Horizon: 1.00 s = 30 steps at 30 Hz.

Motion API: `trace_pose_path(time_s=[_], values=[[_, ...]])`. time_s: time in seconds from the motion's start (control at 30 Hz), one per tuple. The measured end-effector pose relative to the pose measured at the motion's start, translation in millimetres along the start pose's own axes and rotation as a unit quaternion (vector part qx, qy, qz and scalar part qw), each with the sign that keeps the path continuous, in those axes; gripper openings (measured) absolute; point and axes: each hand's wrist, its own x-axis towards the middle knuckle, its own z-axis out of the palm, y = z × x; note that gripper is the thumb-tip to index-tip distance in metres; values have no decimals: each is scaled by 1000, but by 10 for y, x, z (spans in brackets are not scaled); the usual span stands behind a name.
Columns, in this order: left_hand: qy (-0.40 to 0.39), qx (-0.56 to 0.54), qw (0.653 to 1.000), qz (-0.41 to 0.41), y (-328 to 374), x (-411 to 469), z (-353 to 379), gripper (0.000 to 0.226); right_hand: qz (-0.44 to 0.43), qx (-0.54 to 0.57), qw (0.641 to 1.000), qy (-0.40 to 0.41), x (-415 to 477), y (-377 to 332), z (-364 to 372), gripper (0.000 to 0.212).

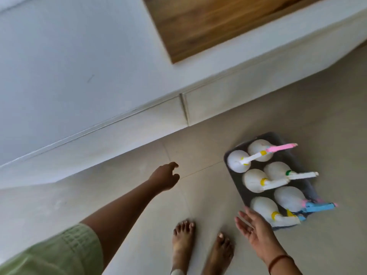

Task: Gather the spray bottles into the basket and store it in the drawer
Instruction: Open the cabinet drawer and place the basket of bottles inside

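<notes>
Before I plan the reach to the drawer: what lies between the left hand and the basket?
In the head view, only bare floor tile separates the left hand from the basket.

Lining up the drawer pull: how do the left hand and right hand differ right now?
The left hand is stretched far forward toward the white cabinet, arm extended; the right hand stays close in, beside the near edge of the dark basket of spray bottles. The left hand's fingers are curled, back up; the right hand is spread flat, palm showing. Only the right wrist wears a reddish band. Both are empty and touch nothing.
</notes>
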Motion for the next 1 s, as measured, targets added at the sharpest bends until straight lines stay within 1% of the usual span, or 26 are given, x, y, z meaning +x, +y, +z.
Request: trace_pose_path(time_s=[0.13, 0.27, 0.33, 0.4, 0.43, 0.47, 0.5, 0.53, 0.57, 0.6, 0.63, 0.67, 0.7, 0.73, 0.77, 0.8, 0.93, 1.0], values=[[27, -75, 996, -30, -503, -131, -125, 46, -24, -65, 997, -31, -10, -111, 583, 13], [55, -161, 983, -67, -984, -298, -131, 44, -31, -135, 989, -58, -49, -112, 1098, 10], [70, -224, 968, -94, -1215, -411, -86, 43, -32, -165, 983, -73, -62, -61, 1329, 9], [89, -320, 934, -129, -1433, -515, -33, 42, -26, -191, 977, -87, -76, 15, 1550, 10], [96, -392, 903, -147, -1519, -558, -19, 40, -22, -197, 976, -93, -84, 49, 1652, 12], [105, -489, 849, -168, -1608, -609, -12, 37, -16, -200, 975, -99, -90, 98, 1771, 15], [118, -603, 767, -188, -1678, -654, -18, 33, -11, -200, 974, -103, -99, 146, 1894, 18], [138, -711, 659, -201, -1740, -689, -38, 29, -8, -198, 974, -108, -111, 198, 2026, 18], [162, -798, 543, -205, -1796, -710, -62, 29, -8, -195, 974, -111, -122, 242, 2161, 20], [184, -857, 438, -201, -1840, -711, -84, 32, -9, -191, 975, -116, -127, 269, 2291, 25], [197, -894, 354, -189, -1895, -703, -101, 40, -11, -188, 975, -122, -125, 306, 2428, 34], [203, -919, 291, -171, -1943, -691, -112, 51, -11, -181, 975, -128, -119, 343, 2558, 44], [203, -936, 243, -153, -1982, -676, -120, 64, -11, -171, 976, -134, -107, 375, 2678, 54], [200, -948, 208, -136, -2019, -653, -125, 76, -10, -155, 978, -136, -92, 405, 2791, 62], [196, -955, 185, -123, -2048, -626, -134, 83, -10, -135, 981, -137, -84, 429, 2890, 68], [193, -960, 170, -115, -2084, -581, -145, 88, -9, -115, 984, -135, -62, 456, 2994, 72], [185, -965, 149, -115, -2246, -334, -195, 94, -9, -42, 991, -128, 97, 551, 3367, 80], [184, -966, 145, -113, -2365, -153, -209, 95, -12, -10, 993, -121, 251, 604, 3561, 81]])
